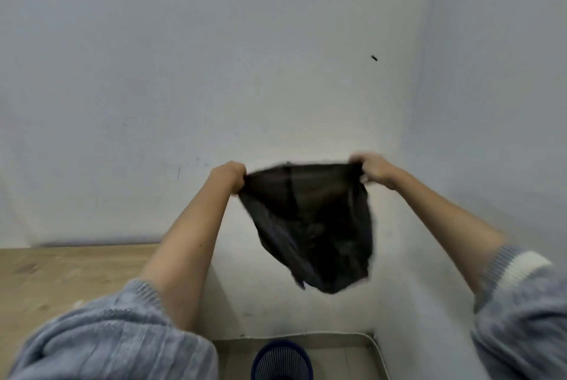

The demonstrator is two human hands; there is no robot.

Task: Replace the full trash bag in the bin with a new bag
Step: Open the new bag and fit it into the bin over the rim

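A thin black trash bag (310,226) hangs in the air in front of the white wall, its mouth stretched wide between both hands. My left hand (228,175) grips the left edge of the mouth and my right hand (372,169) grips the right edge. The bag's body sags down and to the right, blurred by motion. Far below, at the bottom edge of the view, stands a dark blue slatted bin (281,361) on the floor, only its upper part showing.
A wooden tabletop (67,281) runs along the left, its right edge close to my left arm. White walls meet in a corner (420,103) on the right. A pale cable (376,346) follows the floor edge beside the bin.
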